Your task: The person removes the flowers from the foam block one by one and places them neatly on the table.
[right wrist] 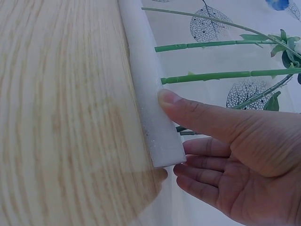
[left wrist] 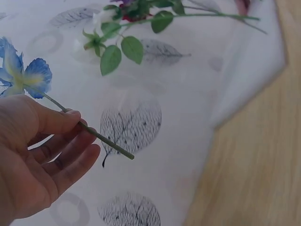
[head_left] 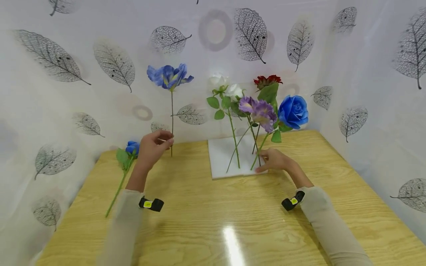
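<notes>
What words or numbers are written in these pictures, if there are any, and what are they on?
No words or numbers can be read.
Left wrist's yellow label, on a black device: dark marks, too small and blurred to read.
Right wrist's yellow label, on another black device: also too small and blurred.
I see no writing on the white board or the patterned backdrop, which shows leaves and rings.
</notes>
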Motion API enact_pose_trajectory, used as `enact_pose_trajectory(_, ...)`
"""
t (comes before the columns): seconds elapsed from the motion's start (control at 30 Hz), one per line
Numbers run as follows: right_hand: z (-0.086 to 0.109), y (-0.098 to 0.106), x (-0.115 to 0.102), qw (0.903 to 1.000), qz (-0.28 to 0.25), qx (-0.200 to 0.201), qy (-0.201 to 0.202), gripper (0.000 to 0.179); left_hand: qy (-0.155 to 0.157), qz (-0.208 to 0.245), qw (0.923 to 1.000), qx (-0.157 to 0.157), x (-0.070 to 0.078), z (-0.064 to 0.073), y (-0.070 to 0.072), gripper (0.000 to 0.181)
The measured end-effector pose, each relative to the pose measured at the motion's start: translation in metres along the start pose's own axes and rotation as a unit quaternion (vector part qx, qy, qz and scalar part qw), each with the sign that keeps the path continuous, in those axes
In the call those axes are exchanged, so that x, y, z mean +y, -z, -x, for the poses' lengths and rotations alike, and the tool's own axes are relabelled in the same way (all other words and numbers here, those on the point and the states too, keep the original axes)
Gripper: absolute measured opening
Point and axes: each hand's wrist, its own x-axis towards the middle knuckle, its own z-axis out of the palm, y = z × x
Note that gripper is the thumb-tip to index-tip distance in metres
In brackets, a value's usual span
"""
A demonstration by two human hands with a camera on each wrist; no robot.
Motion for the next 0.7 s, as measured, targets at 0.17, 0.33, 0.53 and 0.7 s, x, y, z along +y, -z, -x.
enact_pose_trajectory(0.17,0.000,0.001,-0.001,1.0000,-0.001,-0.004,-0.003,0.070,0.034,-0.041,0.9982,-0.027,-0.012,0.013,0.026,0.024)
enact_pose_trajectory(0.33,0.000,0.001,-0.002,1.0000,0.002,-0.006,0.002,0.071,0.063,-0.041,0.9949,-0.067,-0.025,0.026,0.051,0.026)
enact_pose_trajectory(0.53,0.002,0.001,-0.003,1.0000,0.002,0.000,0.007,0.071,0.120,-0.076,0.9837,-0.111,-0.042,0.043,0.074,0.033)
enact_pose_trajectory(0.7,0.002,0.000,-0.003,1.0000,-0.001,0.000,0.008,0.066,0.156,-0.097,0.9746,-0.129,-0.053,0.054,0.087,0.036)
